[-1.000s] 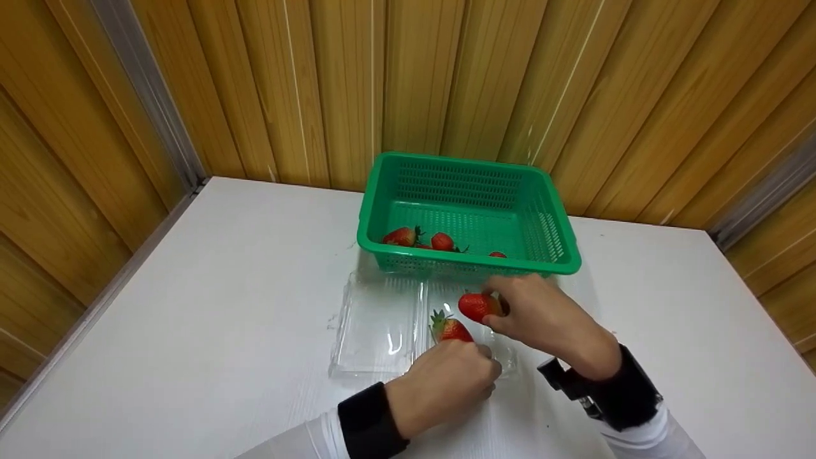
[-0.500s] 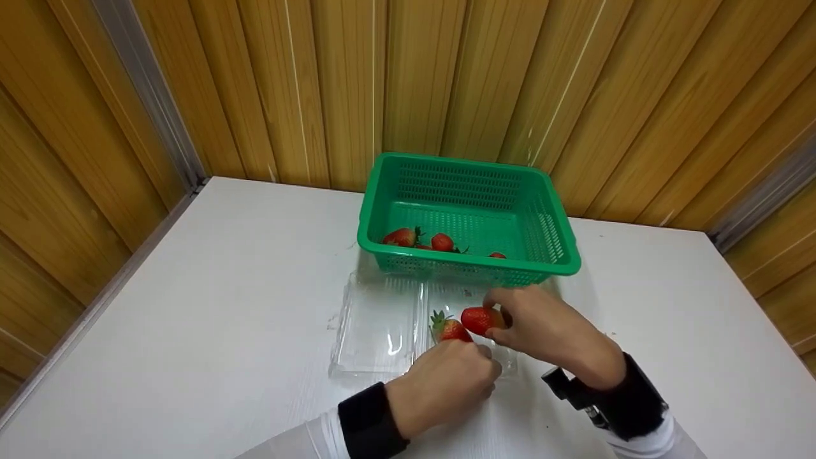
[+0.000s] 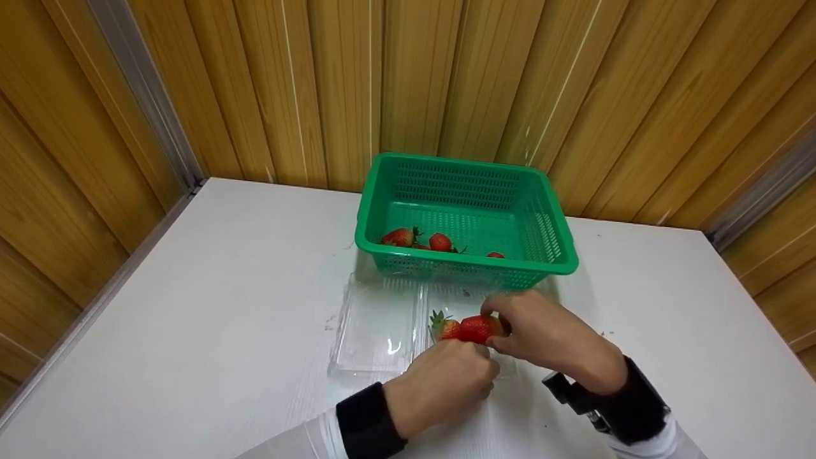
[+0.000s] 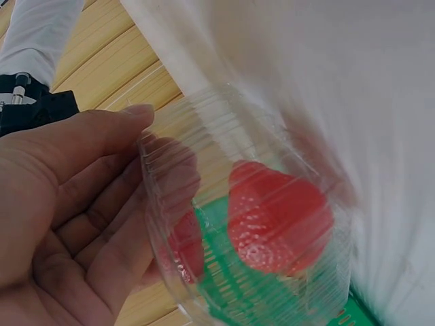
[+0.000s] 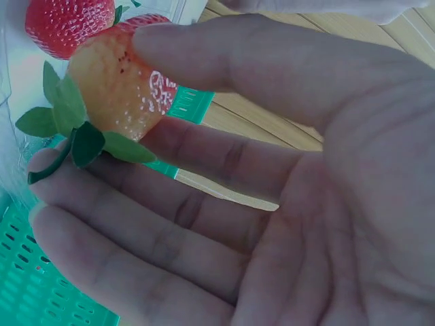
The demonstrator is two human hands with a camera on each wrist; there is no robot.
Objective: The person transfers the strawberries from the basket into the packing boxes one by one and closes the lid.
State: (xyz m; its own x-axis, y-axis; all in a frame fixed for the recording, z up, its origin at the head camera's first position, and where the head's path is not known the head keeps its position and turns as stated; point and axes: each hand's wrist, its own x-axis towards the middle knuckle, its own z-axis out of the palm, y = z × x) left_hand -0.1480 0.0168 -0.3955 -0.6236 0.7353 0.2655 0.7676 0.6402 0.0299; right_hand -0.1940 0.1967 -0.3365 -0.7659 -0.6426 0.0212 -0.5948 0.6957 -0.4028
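Observation:
A clear plastic clamshell box (image 3: 376,325) lies unfolded on the white table. My left hand (image 3: 443,379) pinches its near wall, thumb outside and fingers behind the plastic in the left wrist view. One strawberry (image 3: 449,329) with green leaves rests in the right half, partly hidden by that hand. My right hand (image 3: 548,335) holds a second strawberry (image 3: 477,329) low over the same half, right against the first in the head view. Thumb and fingers grip its sides; the right wrist view shows its pale leafy end (image 5: 112,92) facing the palm. Whether it touches the box floor is unclear.
A green perforated basket (image 3: 459,182) stands directly behind the box, with several strawberries (image 3: 440,242) along its near side. Its front wall hides part of them. Wood-patterned panels (image 3: 414,76) close off the back and sides of the table (image 3: 255,274).
My right hand has lowered its strawberry toward me into the box's right half, up against the other strawberry. The left hand has stayed in place.

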